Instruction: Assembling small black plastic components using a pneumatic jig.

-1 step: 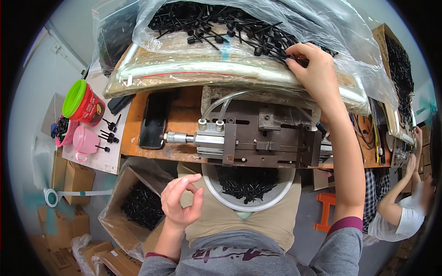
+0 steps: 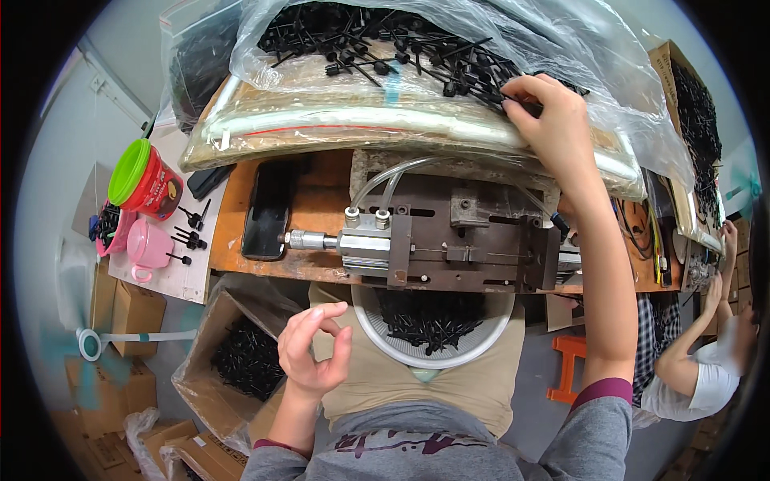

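Observation:
My right hand reaches to the front edge of a heap of black plastic parts, each a thin stem with a thicker head. Its thumb and fingers are closed around something black at the heap's right side, a part whose end the fingers mostly hide. Over my lap hovers my left hand, with nothing in it, fingers loosely curled and thumb apart. Between the heap and my lap sits a dark metal fixture with a silver air cylinder and clear hoses. A white basket on my lap holds many black parts.
Left on the bench are a black phone, a red bucket with green rim, a pink cup and several loose parts. A lined carton of parts stands below. At right, another person works beside an orange stool.
My right hand has shifted slightly to the right at the heap, its fingers still closed. My left hand has barely moved.

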The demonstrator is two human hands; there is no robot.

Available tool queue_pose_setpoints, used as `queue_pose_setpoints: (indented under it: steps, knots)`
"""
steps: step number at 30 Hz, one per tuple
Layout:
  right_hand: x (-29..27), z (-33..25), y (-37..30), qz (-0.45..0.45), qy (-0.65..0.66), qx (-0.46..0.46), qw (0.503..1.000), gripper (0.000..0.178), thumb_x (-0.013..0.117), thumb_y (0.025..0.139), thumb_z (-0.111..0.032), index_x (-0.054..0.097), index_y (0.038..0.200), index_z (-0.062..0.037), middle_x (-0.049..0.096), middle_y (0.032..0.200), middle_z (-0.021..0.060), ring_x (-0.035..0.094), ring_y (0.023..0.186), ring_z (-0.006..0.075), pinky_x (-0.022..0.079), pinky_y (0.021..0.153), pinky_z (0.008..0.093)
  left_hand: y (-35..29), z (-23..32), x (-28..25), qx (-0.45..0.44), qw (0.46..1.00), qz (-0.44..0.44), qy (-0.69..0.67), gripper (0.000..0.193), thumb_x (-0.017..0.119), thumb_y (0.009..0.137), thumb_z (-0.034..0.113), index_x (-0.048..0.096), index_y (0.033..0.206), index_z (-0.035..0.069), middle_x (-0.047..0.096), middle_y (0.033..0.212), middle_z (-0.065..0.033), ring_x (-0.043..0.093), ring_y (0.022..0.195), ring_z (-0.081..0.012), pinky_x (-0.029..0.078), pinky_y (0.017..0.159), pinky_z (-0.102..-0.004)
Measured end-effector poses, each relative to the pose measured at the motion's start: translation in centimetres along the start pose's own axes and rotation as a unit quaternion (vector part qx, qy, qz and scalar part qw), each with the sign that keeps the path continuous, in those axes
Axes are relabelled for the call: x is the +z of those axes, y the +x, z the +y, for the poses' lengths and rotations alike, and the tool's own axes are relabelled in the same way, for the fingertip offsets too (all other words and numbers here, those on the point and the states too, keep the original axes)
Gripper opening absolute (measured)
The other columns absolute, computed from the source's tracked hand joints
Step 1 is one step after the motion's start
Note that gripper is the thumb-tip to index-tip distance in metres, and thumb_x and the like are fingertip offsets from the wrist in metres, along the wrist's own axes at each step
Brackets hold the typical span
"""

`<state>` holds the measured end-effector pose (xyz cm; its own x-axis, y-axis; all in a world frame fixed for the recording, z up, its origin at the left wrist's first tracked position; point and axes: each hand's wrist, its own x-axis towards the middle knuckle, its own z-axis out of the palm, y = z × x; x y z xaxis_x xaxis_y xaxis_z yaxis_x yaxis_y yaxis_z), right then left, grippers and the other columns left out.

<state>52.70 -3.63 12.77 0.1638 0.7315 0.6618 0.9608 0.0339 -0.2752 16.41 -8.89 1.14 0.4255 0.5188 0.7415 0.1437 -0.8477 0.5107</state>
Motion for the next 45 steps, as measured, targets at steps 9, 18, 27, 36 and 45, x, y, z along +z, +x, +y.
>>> queue_pose_setpoints:
  steps: [9,18,27,36,45]
  knots:
    - [-5.7,0.5,-1.6,0.035,0.241,0.160,0.957,0.017,0.067,0.086,-0.009,0.073,0.100,-0.0021,0.068,0.075,0.0049,0.062,0.067,0.0077,0.048,0.062,0.0221,2.9,2.4,1.6,-0.001,0.996,-0.051,-0.067,0.033,0.061,0.084,-0.007,0.055,0.117,-0.005,0.068,0.096,-0.0185,0.062,0.069,-0.0167,0.049,0.061,-0.0276]
    - [-1.7,-11.1,-14.9,0.028,0.163,-0.098,0.981,0.034,0.070,0.068,0.002,0.068,0.103,0.0051,0.068,0.100,0.0182,0.069,0.084,0.0285,0.057,0.072,0.0354,7.7,6.3,7.2,-0.431,0.607,-0.110,-0.659,0.064,0.022,0.105,0.046,0.017,0.153,0.004,0.039,0.149,-0.0181,0.043,0.134,-0.0241,0.034,0.112,-0.0365]
    - [-3.7,-11.5,-17.9,-0.186,0.208,-0.021,0.960,0.038,0.071,0.073,0.003,0.065,0.111,0.0081,0.065,0.116,0.0217,0.069,0.093,0.0333,0.058,0.083,0.0382,4.8,4.6,7.2,-0.481,0.653,-0.167,-0.561,0.049,0.030,0.107,0.031,0.036,0.144,-0.001,0.055,0.134,-0.0193,0.057,0.119,-0.0238,0.047,0.099,-0.0353]
    - [-3.2,-9.7,-18.9,-0.085,0.196,0.021,0.977,0.030,0.080,0.068,-0.002,0.068,0.096,0.0034,0.064,0.116,0.0203,0.069,0.085,0.0267,0.058,0.069,0.0315,4.1,3.7,6.2,-0.481,0.691,-0.193,-0.505,0.030,0.042,0.104,0.017,0.048,0.128,0.000,0.057,0.096,-0.0032,0.048,0.074,-0.0048,0.041,0.063,-0.0188]
    - [-0.4,-9.5,-19.1,-0.101,-0.008,-0.040,0.994,0.022,0.068,0.070,-0.004,0.065,0.090,0.0030,0.064,0.121,0.0218,0.063,0.061,0.0167,0.051,0.058,0.0260,5.0,4.9,4.2,-0.420,0.735,-0.159,-0.508,0.068,0.050,0.091,-0.002,0.019,0.152,-0.003,0.050,0.125,-0.0148,0.053,0.113,-0.0205,0.046,0.096,-0.0354]
